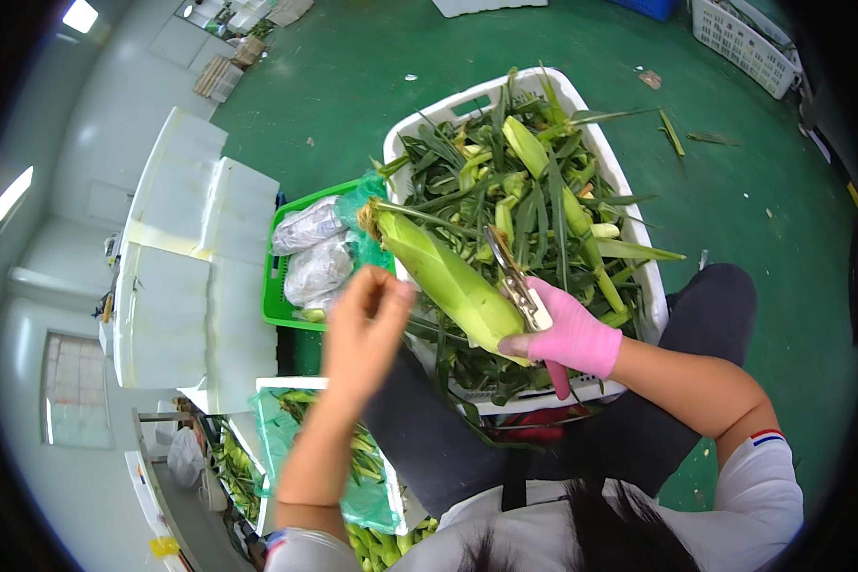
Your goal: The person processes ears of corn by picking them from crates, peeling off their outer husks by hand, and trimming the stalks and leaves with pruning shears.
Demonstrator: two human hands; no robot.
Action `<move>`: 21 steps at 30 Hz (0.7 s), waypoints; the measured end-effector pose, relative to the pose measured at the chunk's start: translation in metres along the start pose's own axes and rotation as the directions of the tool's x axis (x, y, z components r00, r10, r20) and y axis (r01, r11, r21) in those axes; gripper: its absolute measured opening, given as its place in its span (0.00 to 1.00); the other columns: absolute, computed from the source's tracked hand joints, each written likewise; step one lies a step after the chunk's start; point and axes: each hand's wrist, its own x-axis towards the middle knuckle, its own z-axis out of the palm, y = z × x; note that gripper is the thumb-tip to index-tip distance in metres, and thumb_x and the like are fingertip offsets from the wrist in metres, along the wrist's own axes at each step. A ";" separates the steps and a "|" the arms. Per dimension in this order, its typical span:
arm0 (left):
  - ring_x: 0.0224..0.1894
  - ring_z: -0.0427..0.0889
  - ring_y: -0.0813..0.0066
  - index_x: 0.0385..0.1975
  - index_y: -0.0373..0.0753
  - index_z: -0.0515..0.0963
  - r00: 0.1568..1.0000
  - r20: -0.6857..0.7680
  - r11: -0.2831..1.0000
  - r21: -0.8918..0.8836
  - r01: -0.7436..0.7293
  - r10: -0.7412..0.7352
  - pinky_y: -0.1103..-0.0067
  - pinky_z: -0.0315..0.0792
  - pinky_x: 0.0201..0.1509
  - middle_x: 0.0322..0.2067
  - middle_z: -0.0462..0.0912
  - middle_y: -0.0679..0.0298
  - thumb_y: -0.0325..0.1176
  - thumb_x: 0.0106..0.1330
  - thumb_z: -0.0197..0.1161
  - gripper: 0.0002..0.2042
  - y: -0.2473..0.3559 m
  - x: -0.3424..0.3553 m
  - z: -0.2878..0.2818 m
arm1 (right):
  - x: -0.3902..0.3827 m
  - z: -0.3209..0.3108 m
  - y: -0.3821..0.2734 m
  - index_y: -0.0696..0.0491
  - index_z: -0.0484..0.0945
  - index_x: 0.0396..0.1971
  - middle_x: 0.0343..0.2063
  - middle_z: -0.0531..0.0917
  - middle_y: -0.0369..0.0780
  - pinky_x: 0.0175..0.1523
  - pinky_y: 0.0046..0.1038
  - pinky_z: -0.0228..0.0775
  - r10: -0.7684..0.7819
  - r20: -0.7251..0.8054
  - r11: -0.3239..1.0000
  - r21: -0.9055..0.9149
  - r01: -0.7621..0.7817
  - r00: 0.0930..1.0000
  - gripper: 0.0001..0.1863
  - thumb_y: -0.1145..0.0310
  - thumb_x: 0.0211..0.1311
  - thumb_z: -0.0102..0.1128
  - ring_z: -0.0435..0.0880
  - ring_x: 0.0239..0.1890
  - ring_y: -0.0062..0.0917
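My right hand (570, 334), in a pink glove, grips the base of a green ear of corn (448, 281) still in its husk. The same hand holds pruning shears (519, 283), their blades pointing away from me alongside the ear. Brown silk (369, 217) tufts from the corn's far left tip. Just left of the ear is my bare left hand (364, 329), its fingers curled together; whether anything is pinched in them is hidden. Below both hands stands a white plastic basket (654, 296) heaped with corn leaves (439, 157) and husk pieces.
Left of the basket, a green crate (275, 307) holds plastic-wrapped bundles (316, 270). White foam boxes (167, 286) are stacked beyond it. Near my left forearm is a box lined with green plastic (377, 500), with corn in it. Another white basket (744, 48) stands far right on the green floor.
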 end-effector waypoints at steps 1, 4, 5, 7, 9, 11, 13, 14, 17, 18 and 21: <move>0.41 0.74 0.80 0.46 0.36 0.68 0.992 -0.070 0.994 -0.006 -0.105 0.104 0.83 0.71 0.40 0.38 0.75 0.64 0.39 0.67 0.59 0.15 -0.020 -0.006 0.021 | 0.001 0.003 -0.001 0.58 0.66 0.52 0.38 0.78 0.41 0.46 0.28 0.72 -0.025 0.016 1.000 0.012 0.025 1.000 0.33 0.66 0.46 0.71 0.78 0.38 0.27; 0.48 0.75 0.75 0.58 0.38 0.57 0.959 -0.118 0.621 -0.781 0.070 -0.257 0.79 0.73 0.45 0.48 0.75 0.61 0.38 0.66 0.61 0.26 -0.037 -0.020 0.066 | -0.004 0.011 0.002 0.57 0.64 0.56 0.42 0.76 0.40 0.51 0.27 0.70 -0.091 0.098 0.990 -0.103 0.101 0.991 0.37 0.68 0.44 0.71 0.76 0.45 0.25; 0.50 0.74 0.74 0.59 0.38 0.57 0.964 -0.104 0.550 -0.834 0.050 -0.246 0.79 0.72 0.48 0.50 0.74 0.61 0.38 0.65 0.62 0.28 -0.047 -0.021 0.071 | -0.006 0.015 0.005 0.57 0.64 0.56 0.42 0.76 0.40 0.51 0.27 0.70 -0.081 0.118 0.991 -0.100 0.093 0.990 0.37 0.68 0.44 0.71 0.76 0.45 0.25; 0.53 0.73 0.74 0.60 0.39 0.57 0.971 -0.095 0.492 -0.870 0.026 -0.219 0.78 0.70 0.52 0.51 0.74 0.61 0.38 0.64 0.64 0.29 -0.050 -0.021 0.080 | -0.005 0.018 0.013 0.57 0.61 0.58 0.42 0.76 0.42 0.53 0.27 0.69 -0.154 0.058 0.921 -0.353 0.164 0.986 0.40 0.67 0.42 0.71 0.77 0.45 0.28; 0.54 0.73 0.73 0.60 0.39 0.58 0.969 -0.129 0.480 -0.877 -0.013 -0.209 0.77 0.68 0.56 0.52 0.73 0.60 0.38 0.63 0.65 0.30 -0.053 -0.025 0.081 | -0.005 0.016 0.008 0.56 0.60 0.59 0.41 0.77 0.44 0.50 0.29 0.70 -0.102 0.116 0.905 -0.401 0.140 0.988 0.39 0.72 0.42 0.64 0.79 0.43 0.32; 0.50 0.76 0.72 0.56 0.44 0.64 0.966 -0.174 0.485 -0.872 -0.060 -0.193 0.72 0.71 0.54 0.49 0.75 0.65 0.41 0.65 0.62 0.22 -0.057 -0.027 0.080 | -0.002 0.016 0.009 0.58 0.59 0.58 0.38 0.79 0.48 0.48 0.31 0.72 -0.216 0.125 0.861 -0.444 0.249 0.968 0.37 0.72 0.43 0.61 0.81 0.40 0.40; 0.51 0.76 0.70 0.56 0.43 0.64 0.963 -0.182 0.484 -0.873 -0.066 -0.196 0.70 0.71 0.54 0.49 0.75 0.64 0.43 0.66 0.61 0.22 -0.059 -0.031 0.082 | -0.004 0.018 0.006 0.58 0.63 0.56 0.37 0.80 0.46 0.45 0.29 0.73 -0.191 0.087 0.897 -0.389 0.210 0.978 0.32 0.76 0.44 0.57 0.82 0.38 0.34; 0.49 0.77 0.69 0.55 0.42 0.66 0.967 -0.179 0.452 -0.889 -0.080 -0.182 0.70 0.72 0.53 0.48 0.76 0.63 0.45 0.67 0.59 0.22 -0.060 -0.030 0.081 | 0.001 0.018 0.011 0.58 0.65 0.55 0.35 0.80 0.44 0.43 0.28 0.74 -0.175 0.086 0.904 -0.381 0.195 0.981 0.30 0.77 0.45 0.55 0.82 0.37 0.32; 0.36 0.81 0.66 0.49 0.41 0.74 0.936 0.021 0.236 -0.966 0.110 -0.352 0.72 0.78 0.39 0.36 0.81 0.59 0.53 0.69 0.51 0.22 -0.085 -0.030 0.085 | -0.005 0.029 0.016 0.56 0.68 0.52 0.32 0.80 0.38 0.39 0.24 0.73 -0.078 0.125 0.994 -0.064 0.087 0.989 0.25 0.81 0.50 0.49 0.80 0.32 0.21; 0.36 0.81 0.66 0.49 0.40 0.74 0.949 0.084 0.181 -0.973 0.144 -0.303 0.73 0.78 0.38 0.36 0.81 0.59 0.54 0.69 0.51 0.22 -0.079 -0.035 0.083 | -0.009 0.033 0.020 0.56 0.68 0.52 0.32 0.80 0.38 0.39 0.24 0.73 -0.106 0.130 0.991 -0.067 0.116 0.986 0.24 0.81 0.50 0.49 0.79 0.32 0.20; 0.35 0.81 0.68 0.51 0.37 0.73 0.924 0.125 0.032 -0.989 0.146 -0.361 0.76 0.77 0.37 0.35 0.81 0.60 0.56 0.68 0.51 0.26 -0.062 -0.037 0.087 | -0.013 0.037 0.020 0.56 0.67 0.49 0.32 0.80 0.41 0.40 0.27 0.73 -0.099 0.140 0.993 -0.051 0.107 0.985 0.23 0.79 0.49 0.52 0.81 0.33 0.27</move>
